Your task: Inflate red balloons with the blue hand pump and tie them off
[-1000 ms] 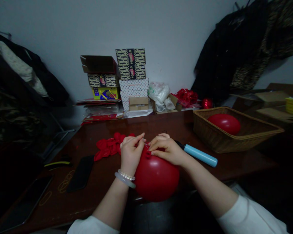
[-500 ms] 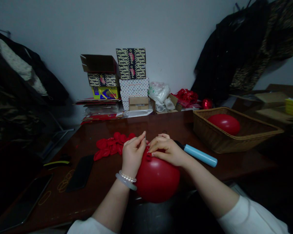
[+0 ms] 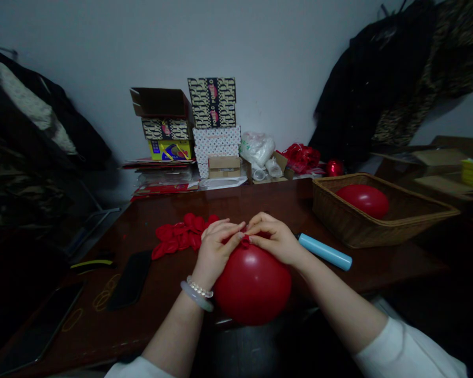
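Note:
An inflated red balloon [image 3: 254,289] hangs at the front edge of the table, its neck pointing up between my hands. My left hand [image 3: 219,247], with a beaded bracelet and a pale bangle on the wrist, is closed with thumb and fingertips at the balloon's neck. From the other side my right hand [image 3: 274,239] pinches at the same neck, its fingertips meeting the left ones. Whether a thin thread or band lies between the fingers is too small to tell. Behind my left hand lies a pile of uninflated red balloons [image 3: 177,236].
A light blue pump [image 3: 325,252] lies right of my right hand. Further right, a wicker basket [image 3: 382,231] holds another inflated red balloon [image 3: 364,200]. Rubber bands [image 3: 102,299], a dark phone [image 3: 131,278] and a tablet [image 3: 41,328] lie at left. Stacked boxes [image 3: 216,142] stand at the back.
My left fingers have come down and lie flatter, nearer the balloon's neck. My right fingertips have shifted slightly, and both hands have drawn together over the neck.

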{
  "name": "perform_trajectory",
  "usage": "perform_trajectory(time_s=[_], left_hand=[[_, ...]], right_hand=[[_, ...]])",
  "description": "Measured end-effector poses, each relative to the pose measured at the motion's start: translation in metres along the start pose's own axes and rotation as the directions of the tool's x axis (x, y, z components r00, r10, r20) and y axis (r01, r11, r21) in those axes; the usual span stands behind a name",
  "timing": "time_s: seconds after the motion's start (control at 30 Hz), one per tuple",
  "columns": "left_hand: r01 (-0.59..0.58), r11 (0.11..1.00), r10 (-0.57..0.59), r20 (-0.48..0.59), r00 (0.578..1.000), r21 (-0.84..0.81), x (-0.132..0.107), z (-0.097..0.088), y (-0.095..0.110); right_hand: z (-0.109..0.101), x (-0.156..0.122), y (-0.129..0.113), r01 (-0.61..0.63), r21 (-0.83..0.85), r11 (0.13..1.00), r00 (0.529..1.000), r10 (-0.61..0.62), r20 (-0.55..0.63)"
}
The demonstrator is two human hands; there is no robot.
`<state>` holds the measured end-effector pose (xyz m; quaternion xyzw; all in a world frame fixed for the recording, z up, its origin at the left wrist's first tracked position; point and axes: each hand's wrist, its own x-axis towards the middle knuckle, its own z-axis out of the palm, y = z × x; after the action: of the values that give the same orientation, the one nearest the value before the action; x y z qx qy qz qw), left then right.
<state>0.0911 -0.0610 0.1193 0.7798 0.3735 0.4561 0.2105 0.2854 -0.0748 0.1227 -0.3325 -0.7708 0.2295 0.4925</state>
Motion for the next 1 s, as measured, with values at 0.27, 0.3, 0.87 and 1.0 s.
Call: perform_trajectory(time_s=[0.27,0.3,0.87,1.0], left_hand=[[0.024,0.999,-0.018,0.133,0.991,-0.045,-0.001,-0.004,-0.006],[0.037,0.997,-0.027,0.132,0.991,-0.071,0.0,-0.003,-0.007],[-0.011,0.98,-0.003,0.068,0.998,0.201,0.006,0.001,0.013],[0.015,0.983,-0.019,0.018,1.0,0.18,0.006,0.006,0.016]], right_hand=[[-0.002,-0.001,0.007,-0.149,0.037,0.988,0.987,0.151,-0.055],[-0.002,-0.002,0.008,-0.167,0.036,0.985,0.984,0.168,-0.054],[0.0,0.0,-0.002,-0.013,-0.183,0.983,0.997,-0.002,-0.083],[-0.002,0.002,-0.005,-0.031,-0.149,0.988,0.998,0.024,-0.052]])
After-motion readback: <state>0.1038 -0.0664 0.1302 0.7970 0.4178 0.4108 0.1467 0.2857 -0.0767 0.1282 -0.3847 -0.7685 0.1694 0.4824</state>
